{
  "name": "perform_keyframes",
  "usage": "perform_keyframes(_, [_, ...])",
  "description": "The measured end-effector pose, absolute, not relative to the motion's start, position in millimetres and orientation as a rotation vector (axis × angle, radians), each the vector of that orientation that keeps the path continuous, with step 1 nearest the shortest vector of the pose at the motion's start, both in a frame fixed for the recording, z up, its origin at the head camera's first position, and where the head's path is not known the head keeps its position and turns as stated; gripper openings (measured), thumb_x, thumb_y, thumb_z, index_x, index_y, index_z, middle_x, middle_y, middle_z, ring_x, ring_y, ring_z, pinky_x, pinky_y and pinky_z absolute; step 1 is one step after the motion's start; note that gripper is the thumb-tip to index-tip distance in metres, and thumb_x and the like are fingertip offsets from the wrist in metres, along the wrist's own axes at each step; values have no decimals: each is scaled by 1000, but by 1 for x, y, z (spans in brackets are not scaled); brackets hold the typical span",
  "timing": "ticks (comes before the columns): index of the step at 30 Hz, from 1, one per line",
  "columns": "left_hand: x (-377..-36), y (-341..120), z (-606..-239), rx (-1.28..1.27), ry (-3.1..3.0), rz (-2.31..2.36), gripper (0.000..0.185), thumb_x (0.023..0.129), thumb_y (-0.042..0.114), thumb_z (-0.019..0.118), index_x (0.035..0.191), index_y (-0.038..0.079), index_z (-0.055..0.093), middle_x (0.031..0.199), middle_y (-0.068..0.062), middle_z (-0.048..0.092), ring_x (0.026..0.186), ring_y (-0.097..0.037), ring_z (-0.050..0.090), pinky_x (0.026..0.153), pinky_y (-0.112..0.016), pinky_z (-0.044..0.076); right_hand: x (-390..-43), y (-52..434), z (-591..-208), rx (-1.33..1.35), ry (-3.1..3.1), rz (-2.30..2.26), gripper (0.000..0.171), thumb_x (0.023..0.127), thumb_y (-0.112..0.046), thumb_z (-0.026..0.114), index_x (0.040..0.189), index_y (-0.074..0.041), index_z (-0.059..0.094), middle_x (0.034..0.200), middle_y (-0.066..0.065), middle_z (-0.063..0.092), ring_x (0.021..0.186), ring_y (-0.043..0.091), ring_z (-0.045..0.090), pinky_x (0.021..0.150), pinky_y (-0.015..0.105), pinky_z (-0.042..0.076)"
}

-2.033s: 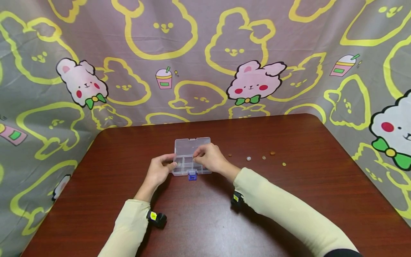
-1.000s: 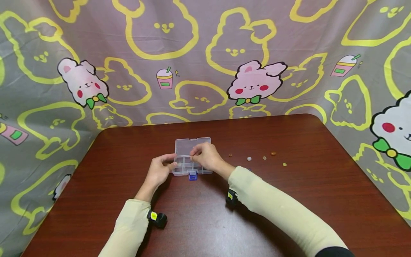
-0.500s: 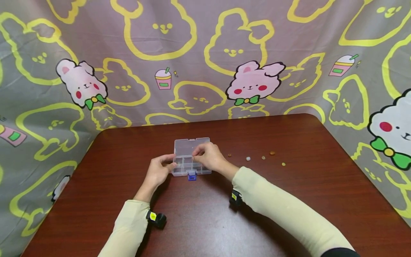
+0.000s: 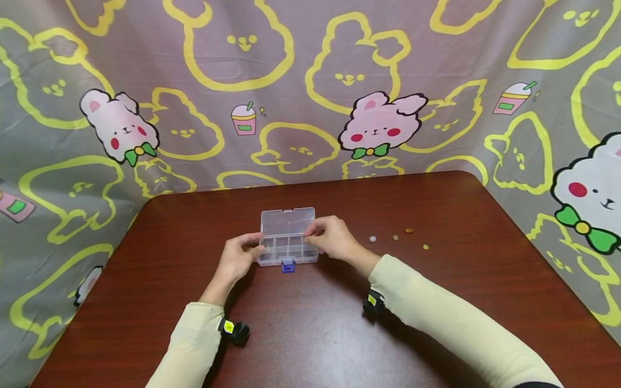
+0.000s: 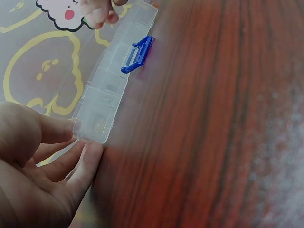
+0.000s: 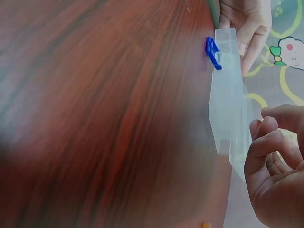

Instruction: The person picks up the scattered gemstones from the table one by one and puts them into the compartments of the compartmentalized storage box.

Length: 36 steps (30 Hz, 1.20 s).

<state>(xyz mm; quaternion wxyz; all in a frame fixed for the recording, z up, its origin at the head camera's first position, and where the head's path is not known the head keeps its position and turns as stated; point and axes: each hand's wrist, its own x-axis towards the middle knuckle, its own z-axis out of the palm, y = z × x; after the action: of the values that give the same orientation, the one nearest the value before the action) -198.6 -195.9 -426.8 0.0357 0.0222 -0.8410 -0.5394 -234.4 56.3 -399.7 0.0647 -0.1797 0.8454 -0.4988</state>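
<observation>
A clear plastic compartment box with a blue latch lies on the table, its lid raised at the back. My left hand grips the box's left end between thumb and fingers. Through that end shows a small pale yellowish bit. My right hand is at the box's right end, thumb and index fingertips close together beside the right compartments. In the right wrist view its curled fingers are near the lid; I cannot tell whether anything small is between them.
Right of the box lie several small stones: a white one, a pale brownish one, an amber one and a yellow one. Behind the dark wooden table hangs a patterned cloth.
My right hand has moved from over the box's middle compartments to its right end, now covering where a small brown stone showed. My left hand keeps its grip on the box.
</observation>
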Motion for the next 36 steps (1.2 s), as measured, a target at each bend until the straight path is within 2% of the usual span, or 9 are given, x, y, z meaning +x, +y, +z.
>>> perform_keyframes(7, [-198, -195, -427, 70, -2594, -1622, 34, 90, -6, 66, 124, -8, 66, 118, -28, 66, 76, -11, 60, 63, -17, 48, -228, 79, -403, -487, 2558, -1497, 4, 85, -9, 75, 89, -7, 74, 65, 5, 65, 45, 15, 53, 37, 24, 40])
perform_keyframes(13, [-196, -194, -427, 76, -2603, -1625, 33, 91, -6, 66, 124, -9, 66, 117, -27, 67, 76, -11, 60, 63, -17, 48, -222, 107, -405, -438, 2537, -1508, 4, 86, -8, 76, 90, -8, 74, 64, 14, 65, 51, 33, 58, 37, 25, 39])
perform_keyframes(15, [-196, -194, -427, 70, -2599, -1637, 33, 91, -6, 66, 124, -9, 65, 118, -28, 66, 75, -10, 60, 63, -18, 48, -220, 117, -406, -423, 2535, -1513, 4, 86, -7, 75, 90, -8, 73, 65, 15, 65, 51, 36, 58, 37, 25, 39])
perform_keyframes(22, [-196, -194, -426, 69, -2588, -1641, 33, 91, -6, 65, 124, -9, 65, 119, -28, 66, 75, -9, 58, 63, -17, 47, -215, 149, -407, -384, 2553, -1504, 6, 88, -7, 75, 94, -6, 73, 70, 14, 66, 47, 26, 55, 37, 27, 40])
perform_keyframes(36, [-197, -195, -426, 66, -2580, -1664, 34, 91, -6, 66, 125, -10, 64, 119, -29, 65, 74, -13, 61, 62, -17, 49, -203, 206, -404, -296, 2622, -1446, 12, 87, -8, 75, 98, -3, 73, 70, 15, 65, 46, 20, 52, 37, 30, 42])
